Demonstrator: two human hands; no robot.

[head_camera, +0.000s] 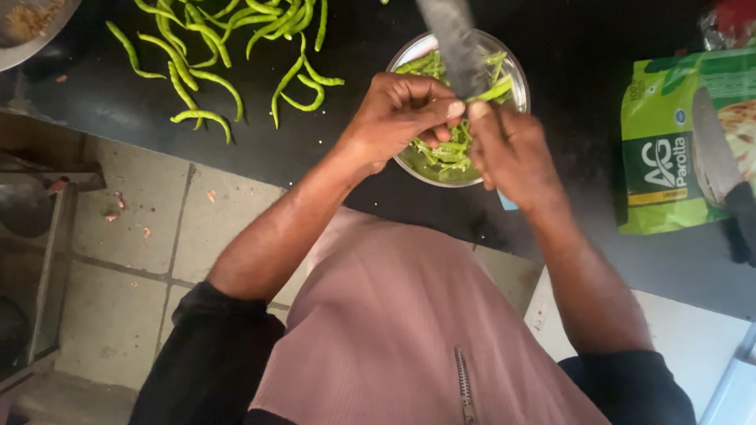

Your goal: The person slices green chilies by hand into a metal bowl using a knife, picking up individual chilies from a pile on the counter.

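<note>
My left hand (394, 118) and right hand (508, 149) pinch a thin, bendy, light green chilli (492, 90) against the knife blade (457, 47), bowl (516, 71) at 12 o'clock; best gripped near its ends

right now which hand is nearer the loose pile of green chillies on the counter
Left. The left hand is over the bowl's rim on the side facing the chilli pile; the right hand is on the bowl's far side.
</note>
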